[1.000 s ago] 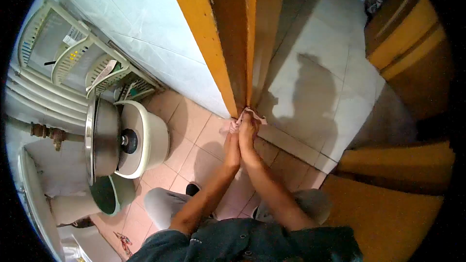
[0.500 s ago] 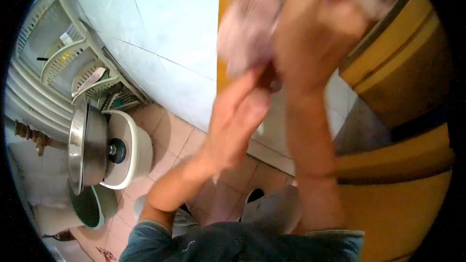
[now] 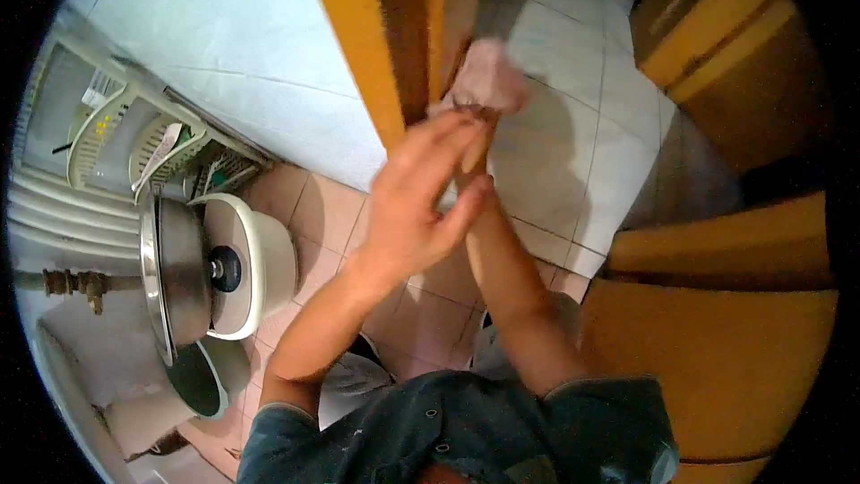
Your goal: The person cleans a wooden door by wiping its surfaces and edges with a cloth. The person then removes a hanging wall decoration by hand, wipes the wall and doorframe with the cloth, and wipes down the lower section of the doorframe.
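A pink cloth [image 3: 491, 76] is held in my right hand [image 3: 481, 130] beside the wooden door frame [image 3: 399, 45], partly blurred. My right fingers are mostly hidden behind the cloth and my other hand. My left hand [image 3: 417, 193] is nearer the camera, in front of my right wrist, with its thumb spread from the fingers and nothing visible in it. The left fingertips overlap the lower edge of the cloth in this view; whether they touch it I cannot tell.
On the left, a metal basin [image 3: 184, 269] stands against a white lidded appliance [image 3: 273, 264], near a green bucket [image 3: 202, 381]. A plastic rack [image 3: 98, 139] leans at the tiled wall [image 3: 242, 45]. Wooden furniture [image 3: 708, 358] is at the right, and pink floor tiles [image 3: 327, 206] lie below.
Both hands and the cloth rose from the bottom of the door frame, came close to the camera, and are now lower along the frame again. My left hand has come away from the cloth.
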A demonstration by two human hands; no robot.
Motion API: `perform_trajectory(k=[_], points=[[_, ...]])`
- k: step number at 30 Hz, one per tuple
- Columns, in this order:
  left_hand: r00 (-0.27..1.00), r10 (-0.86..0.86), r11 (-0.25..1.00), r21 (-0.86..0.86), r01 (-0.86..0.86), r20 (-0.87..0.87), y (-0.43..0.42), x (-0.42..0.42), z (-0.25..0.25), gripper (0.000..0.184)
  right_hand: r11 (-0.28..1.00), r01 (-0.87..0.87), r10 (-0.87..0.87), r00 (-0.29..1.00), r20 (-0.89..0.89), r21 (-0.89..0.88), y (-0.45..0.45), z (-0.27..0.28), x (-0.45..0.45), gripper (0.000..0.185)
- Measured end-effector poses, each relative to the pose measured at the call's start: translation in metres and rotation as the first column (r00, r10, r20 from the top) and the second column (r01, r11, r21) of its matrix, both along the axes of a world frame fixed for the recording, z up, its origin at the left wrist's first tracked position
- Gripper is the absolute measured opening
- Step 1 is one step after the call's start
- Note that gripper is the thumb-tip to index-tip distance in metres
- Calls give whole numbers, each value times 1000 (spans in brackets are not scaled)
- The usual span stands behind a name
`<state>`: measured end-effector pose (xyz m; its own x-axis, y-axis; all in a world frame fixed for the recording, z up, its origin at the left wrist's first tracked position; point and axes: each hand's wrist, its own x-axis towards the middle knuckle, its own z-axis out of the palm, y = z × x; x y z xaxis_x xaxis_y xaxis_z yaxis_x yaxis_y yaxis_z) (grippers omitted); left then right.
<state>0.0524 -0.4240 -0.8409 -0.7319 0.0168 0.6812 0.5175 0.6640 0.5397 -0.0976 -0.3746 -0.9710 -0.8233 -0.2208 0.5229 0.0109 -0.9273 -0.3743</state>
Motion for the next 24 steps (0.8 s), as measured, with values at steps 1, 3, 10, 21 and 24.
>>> perform_trajectory(k=[1, 3, 10, 21, 24], points=[[1000, -18, 1000, -9, 18, 9, 11, -5, -14, 48, 946, -223, 242, 968, 58, -236, 1, -15, 4, 23], [976, 2, 984, -175, 37, 217, 27, -16, -46, 55, 991, -135, 105, 789, 605, 4, -2, -33, -11, 27], [961, 92, 988, -142, -56, 261, 41, -61, -66, 60, 955, 0, -121, 913, 389, 297, 27, 25, -9, 38], [700, -130, 934, 323, -151, 702, 31, -92, -255, 75, 793, -136, -214, 851, 480, 594, 26, -140, 8, 39], [751, -21, 941, 268, -209, 660, 47, -80, -244, 69, 802, -9, -251, 903, 350, 597, 29, -106, 6, 39]])
